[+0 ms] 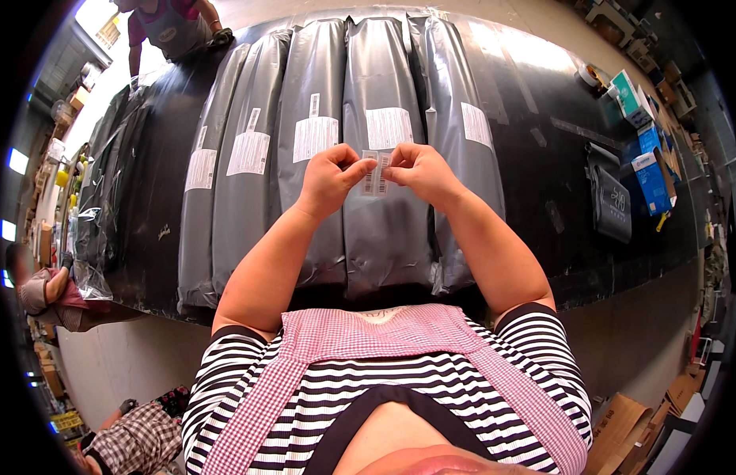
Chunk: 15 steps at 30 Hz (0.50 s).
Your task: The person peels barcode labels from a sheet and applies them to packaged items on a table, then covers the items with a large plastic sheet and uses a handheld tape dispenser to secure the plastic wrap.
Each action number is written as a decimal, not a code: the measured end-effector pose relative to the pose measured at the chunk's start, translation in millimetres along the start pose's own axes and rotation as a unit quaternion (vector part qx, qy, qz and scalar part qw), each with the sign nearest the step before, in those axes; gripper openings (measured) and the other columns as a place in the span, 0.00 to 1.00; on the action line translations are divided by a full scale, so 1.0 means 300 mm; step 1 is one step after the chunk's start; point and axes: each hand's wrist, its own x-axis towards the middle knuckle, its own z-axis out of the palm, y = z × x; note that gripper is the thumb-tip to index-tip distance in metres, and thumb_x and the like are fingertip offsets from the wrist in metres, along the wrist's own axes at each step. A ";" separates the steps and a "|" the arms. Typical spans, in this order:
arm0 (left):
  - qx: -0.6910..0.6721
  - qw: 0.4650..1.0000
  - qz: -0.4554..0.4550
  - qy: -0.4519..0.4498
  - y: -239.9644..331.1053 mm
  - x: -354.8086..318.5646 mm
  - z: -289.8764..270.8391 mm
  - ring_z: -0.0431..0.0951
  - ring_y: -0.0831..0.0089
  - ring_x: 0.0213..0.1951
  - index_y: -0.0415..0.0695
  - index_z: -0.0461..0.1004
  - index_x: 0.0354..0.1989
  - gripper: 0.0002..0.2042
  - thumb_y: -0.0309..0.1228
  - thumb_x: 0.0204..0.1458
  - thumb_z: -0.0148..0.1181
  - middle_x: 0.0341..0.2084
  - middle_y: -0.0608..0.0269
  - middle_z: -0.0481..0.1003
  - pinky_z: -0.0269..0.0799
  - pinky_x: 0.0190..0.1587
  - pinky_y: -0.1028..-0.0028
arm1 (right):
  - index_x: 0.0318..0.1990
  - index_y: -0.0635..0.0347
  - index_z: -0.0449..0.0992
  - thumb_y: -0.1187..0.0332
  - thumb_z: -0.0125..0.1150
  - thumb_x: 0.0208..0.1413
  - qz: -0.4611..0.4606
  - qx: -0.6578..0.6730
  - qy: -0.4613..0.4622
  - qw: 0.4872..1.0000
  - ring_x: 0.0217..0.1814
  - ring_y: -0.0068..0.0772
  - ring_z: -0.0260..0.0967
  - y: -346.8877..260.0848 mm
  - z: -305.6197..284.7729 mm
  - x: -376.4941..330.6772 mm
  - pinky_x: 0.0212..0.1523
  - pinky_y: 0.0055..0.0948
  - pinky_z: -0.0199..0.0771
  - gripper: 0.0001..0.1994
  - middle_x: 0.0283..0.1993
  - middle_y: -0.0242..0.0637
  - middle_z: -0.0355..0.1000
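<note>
Both my hands meet over the long grey plastic-wrapped packages, pinching a small strip of barcode stickers [374,184] between them. My left hand [333,178] grips the strip's left side with thumb and forefinger. On its right side, my right hand [422,170] pinches it the same way. Under the strip lies a grey package [384,245] with a white label [389,127]. To its left, another package [315,214] carries a white label [316,138] and a narrow barcode sticker [314,104]. The rightmost package [463,198] has one white label [476,125].
The packages lie side by side on a black table [534,214]. At the right are a folded grey bag [609,202], blue boxes [651,180] and a tape roll [589,75]. Clear-wrapped dark packages [107,190] lie at the left. Other people [174,28] stand around the table.
</note>
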 end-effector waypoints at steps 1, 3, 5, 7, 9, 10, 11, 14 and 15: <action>0.008 1.000 0.002 0.009 -0.009 0.010 -0.001 0.64 0.84 0.24 0.39 0.74 0.24 0.14 0.35 0.50 0.71 0.18 0.73 0.71 0.62 0.26 0.78 | 0.30 0.59 0.73 0.72 0.65 0.53 0.007 0.032 -0.010 0.999 0.32 0.19 0.70 0.006 -0.008 0.019 0.35 0.22 0.71 0.06 0.29 0.28 0.73; 0.024 0.999 0.006 0.026 -0.037 0.032 -0.005 0.65 0.84 0.24 0.39 0.76 0.26 0.13 0.35 0.49 0.71 0.19 0.73 0.72 0.63 0.27 0.78 | 0.31 0.59 0.73 0.71 0.66 0.52 0.023 0.096 -0.031 0.995 0.32 0.20 0.70 0.026 -0.030 0.066 0.36 0.23 0.73 0.06 0.30 0.28 0.73; -0.034 0.999 0.002 0.028 -0.055 0.054 -0.010 0.67 0.84 0.25 0.39 0.77 0.29 0.12 0.34 0.49 0.71 0.21 0.72 0.74 0.65 0.29 0.79 | 0.31 0.58 0.73 0.71 0.66 0.52 0.026 0.100 -0.040 0.994 0.32 0.21 0.71 0.019 -0.069 0.111 0.36 0.24 0.74 0.06 0.30 0.29 0.73; -0.093 0.995 -0.018 0.019 -0.067 0.079 -0.021 0.70 0.84 0.27 0.39 0.78 0.31 0.10 0.33 0.50 0.70 0.23 0.71 0.75 0.66 0.31 0.80 | 0.32 0.58 0.73 0.72 0.65 0.52 0.020 0.119 -0.035 0.992 0.33 0.22 0.72 0.019 -0.127 0.179 0.37 0.25 0.74 0.05 0.31 0.30 0.74; -0.154 0.987 -0.050 -0.008 -0.065 0.109 -0.024 0.73 0.84 0.31 0.39 0.78 0.34 0.10 0.32 0.50 0.69 0.26 0.70 0.77 0.68 0.35 0.80 | 0.34 0.58 0.74 0.72 0.65 0.52 -0.004 0.111 0.018 0.994 0.33 0.21 0.72 0.033 -0.214 0.272 0.35 0.24 0.73 0.05 0.32 0.30 0.74; -0.172 0.982 -0.062 -0.039 -0.069 0.127 -0.024 0.73 0.83 0.33 0.39 0.78 0.34 0.09 0.31 0.51 0.68 0.29 0.68 0.78 0.69 0.38 0.80 | 0.35 0.58 0.74 0.72 0.65 0.51 -0.021 0.099 0.033 0.994 0.33 0.21 0.71 0.036 -0.234 0.325 0.34 0.24 0.71 0.05 0.32 0.30 0.74; -0.191 0.976 -0.073 -0.073 -0.071 0.146 -0.018 0.74 0.82 0.36 0.39 0.78 0.34 0.08 0.30 0.51 0.68 0.32 0.66 0.78 0.70 0.41 0.79 | 0.35 0.58 0.74 0.73 0.64 0.51 -0.037 0.088 0.050 0.994 0.33 0.21 0.71 0.037 -0.253 0.368 0.32 0.23 0.69 0.06 0.33 0.30 0.75; -0.183 0.968 -0.012 -0.169 -0.071 0.179 0.042 0.75 0.78 0.44 0.39 0.78 0.34 0.06 0.28 0.53 0.66 0.42 0.60 0.78 0.70 0.49 0.75 | 0.35 0.59 0.74 0.75 0.65 0.47 -0.042 0.055 0.037 0.997 0.33 0.20 0.68 0.072 -0.260 0.497 0.33 0.24 0.67 0.08 0.33 0.29 0.73; -0.169 0.965 0.025 -0.201 -0.069 0.185 0.070 0.74 0.76 0.47 0.39 0.77 0.33 0.05 0.28 0.53 0.65 0.46 0.59 0.77 0.69 0.51 0.74 | 0.35 0.60 0.74 0.76 0.65 0.47 -0.039 0.040 0.034 0.998 0.34 0.21 0.68 0.090 -0.257 0.534 0.34 0.24 0.68 0.08 0.33 0.30 0.73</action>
